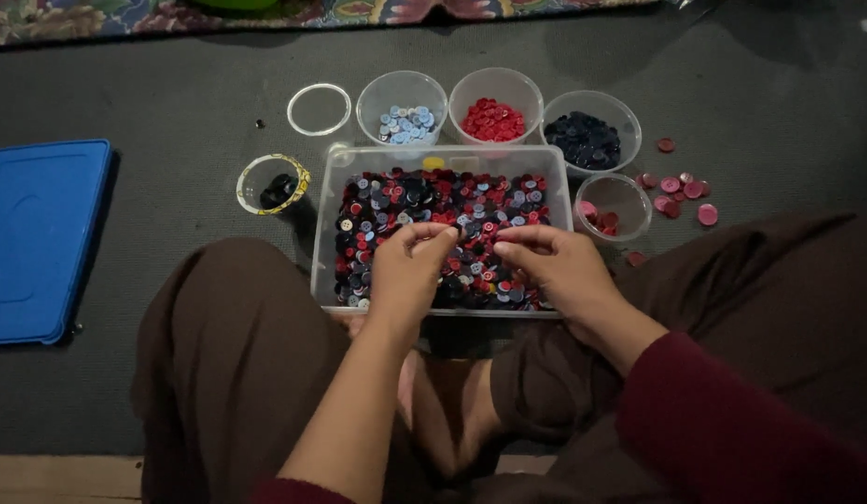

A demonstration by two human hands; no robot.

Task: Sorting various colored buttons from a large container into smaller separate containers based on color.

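Observation:
A clear rectangular plastic box [326, 233] sits on the floor in front of my crossed legs, filled with mixed buttons [424, 201] in red, dark blue, light blue and pink. My left hand [405, 275] rests over the pile near the box's front, fingers curled and fingertips pinched together. My right hand [555, 266] lies beside it, fingers bent down into the buttons. Whether either hand pinches a button is hidden by the fingers.
Behind the box stand clear cups of light blue buttons [405, 123], red buttons [492, 119] and dark buttons [585, 140]; a smaller cup [613, 207] holds pink ones. Loose pink buttons [681, 187] lie at right. A blue lid [37, 238], a clear ring [319, 109] and a patterned cup [273, 184] are at left.

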